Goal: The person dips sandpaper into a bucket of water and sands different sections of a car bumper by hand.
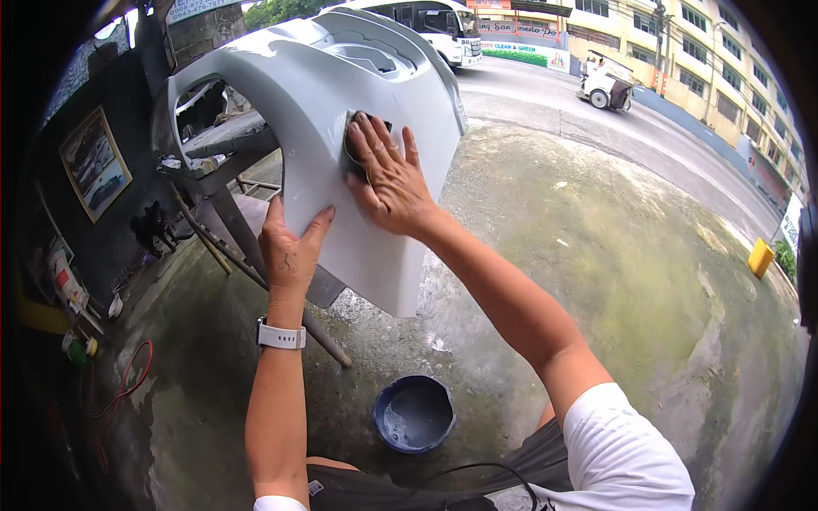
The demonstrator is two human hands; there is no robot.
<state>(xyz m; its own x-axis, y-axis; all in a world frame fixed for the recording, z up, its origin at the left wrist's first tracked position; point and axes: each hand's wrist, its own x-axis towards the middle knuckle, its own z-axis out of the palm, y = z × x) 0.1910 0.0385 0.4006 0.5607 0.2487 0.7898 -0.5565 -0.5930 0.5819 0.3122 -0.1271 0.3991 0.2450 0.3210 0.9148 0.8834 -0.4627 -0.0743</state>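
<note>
A pale grey-white car bumper (375, 255) is propped on a stand in front of me, one end pointing down toward me. My left hand (291, 247) grips its left edge, thumb on the painted face and the other fingers partly hidden behind. Higher up, my right hand (388, 175) lies over a dark piece of sandpaper (352, 149) and presses it against the bumper's surface. Most of that sheet is covered by the fingers; its dark edges show on both sides of them. A white-strapped watch (282, 335) is on my left wrist.
A dark blue basin (415, 414) with cloudy water stands on the wet concrete below. The stand's metal leg (328, 341) juts out beneath the bumper. A red hose or cord (128, 387) lies at left, near a dark dog (155, 228). Behind is a road with a bus (430, 30) and tricycle (607, 85).
</note>
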